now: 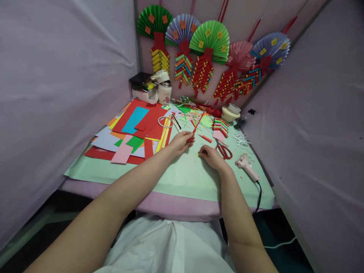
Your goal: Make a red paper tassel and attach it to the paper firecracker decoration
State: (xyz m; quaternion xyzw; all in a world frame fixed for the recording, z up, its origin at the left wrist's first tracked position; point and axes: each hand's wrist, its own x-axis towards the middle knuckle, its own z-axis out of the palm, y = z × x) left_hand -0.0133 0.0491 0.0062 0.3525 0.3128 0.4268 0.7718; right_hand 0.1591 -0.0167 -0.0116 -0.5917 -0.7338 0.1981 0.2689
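My left hand point(182, 141) pinches the lower end of a thin red paper strip point(197, 127) that slants up and to the right above the pale green table mat point(182, 174). My right hand point(209, 155) rests on the mat with its fingers curled at a tiny yellow scrap; I cannot tell whether it holds anything. Red-handled scissors point(224, 149) lie just right of that hand. A pink glue gun point(247, 166) lies farther right, its black cord running off the table's front edge.
Sheets of red, blue, green, pink and white paper point(133, 131) pile up at the left. A small stack of coloured paper rolls point(220, 127), tape rolls point(231, 112), a white jar point(164, 91) and loose strips sit at the back. Paper fans point(209, 40) hang on the wall.
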